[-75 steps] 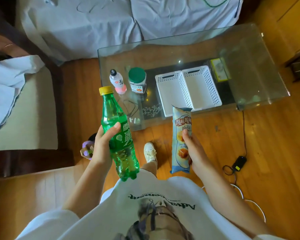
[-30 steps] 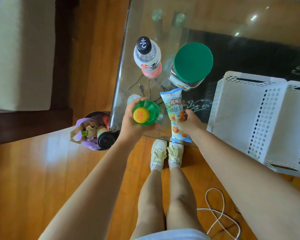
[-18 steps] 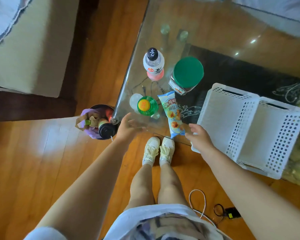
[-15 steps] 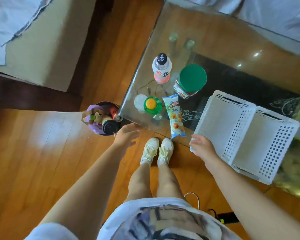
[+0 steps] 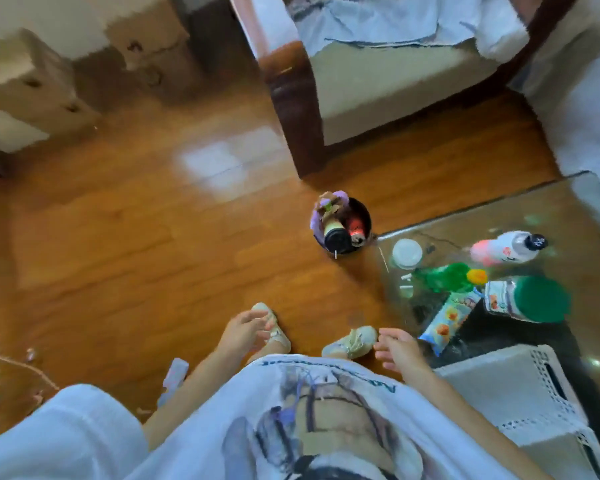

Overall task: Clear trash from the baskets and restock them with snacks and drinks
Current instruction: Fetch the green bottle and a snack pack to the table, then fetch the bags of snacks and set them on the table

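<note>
Nearest, a white printed shirt (image 5: pixel 326 420) filling the bottom of the view. Just beyond, left hand (image 5: pixel 241 332) empty, fingers loosely spread over a pale shoe (image 5: pixel 274 329); right hand (image 5: pixel 397 348) also empty, fingers half curled and apart, hovering just off the near edge of the glass table (image 5: pixel 568 209). On the glass table, nearest corner: white perforated basket (image 5: pixel 520 389), nothing visible inside. Beyond the basket on the glass table: snack packet (image 5: pixel 449 318) lying flat, then green soda bottle (image 5: pixel 447 277) with yellow cap, green-lidded jar (image 5: pixel 527 299) just beside, pink-and-white bottle (image 5: pixel 508 247) farther back, small white lid (image 5: pixel 407 252) near the table's corner. Off that corner on the wood floor: dark trash bin (image 5: pixel 343 225) stuffed with cans and wrappers. Farthest from the glass table: armchair (image 5: pixel 378 77), blurred.
</note>
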Tool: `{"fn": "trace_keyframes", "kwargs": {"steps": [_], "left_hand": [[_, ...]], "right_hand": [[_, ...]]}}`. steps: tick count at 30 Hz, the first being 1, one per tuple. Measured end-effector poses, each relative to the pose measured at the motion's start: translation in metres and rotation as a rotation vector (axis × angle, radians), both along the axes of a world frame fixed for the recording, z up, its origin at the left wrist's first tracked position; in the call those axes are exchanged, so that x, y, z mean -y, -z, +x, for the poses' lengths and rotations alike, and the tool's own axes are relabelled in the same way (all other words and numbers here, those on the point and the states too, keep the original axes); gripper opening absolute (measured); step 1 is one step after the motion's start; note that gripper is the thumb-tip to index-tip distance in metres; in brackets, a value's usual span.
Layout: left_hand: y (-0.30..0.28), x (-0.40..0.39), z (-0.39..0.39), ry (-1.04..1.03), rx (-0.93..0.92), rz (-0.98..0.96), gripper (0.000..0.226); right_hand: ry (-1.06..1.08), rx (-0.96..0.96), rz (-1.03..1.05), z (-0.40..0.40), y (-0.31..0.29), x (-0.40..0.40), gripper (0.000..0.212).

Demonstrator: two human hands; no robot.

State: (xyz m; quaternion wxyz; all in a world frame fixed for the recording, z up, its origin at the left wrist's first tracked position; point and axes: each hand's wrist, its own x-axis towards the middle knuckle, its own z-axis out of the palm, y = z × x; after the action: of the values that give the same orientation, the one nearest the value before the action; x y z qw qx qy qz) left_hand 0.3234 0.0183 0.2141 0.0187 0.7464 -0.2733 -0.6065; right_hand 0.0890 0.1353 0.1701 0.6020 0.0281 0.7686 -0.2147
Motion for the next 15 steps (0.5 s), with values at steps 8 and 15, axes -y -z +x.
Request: {"fn": "trace_keyframes", "kwargs": {"steps": [8, 15], "left_hand": [[-0.004, -0.048, 0.167, -0.608, 0.074, 0.078, 0.035], [0.004, -0.062, 0.284, -0.920, 0.042, 0.141, 0.036]], "right_hand": [[-0.425, -0.036, -0.113, 0.099, -0.038, 0.120, 0.027], [-0.537, -0.056, -0.067, 0.217, -0.041, 0.176, 0.027]]}}
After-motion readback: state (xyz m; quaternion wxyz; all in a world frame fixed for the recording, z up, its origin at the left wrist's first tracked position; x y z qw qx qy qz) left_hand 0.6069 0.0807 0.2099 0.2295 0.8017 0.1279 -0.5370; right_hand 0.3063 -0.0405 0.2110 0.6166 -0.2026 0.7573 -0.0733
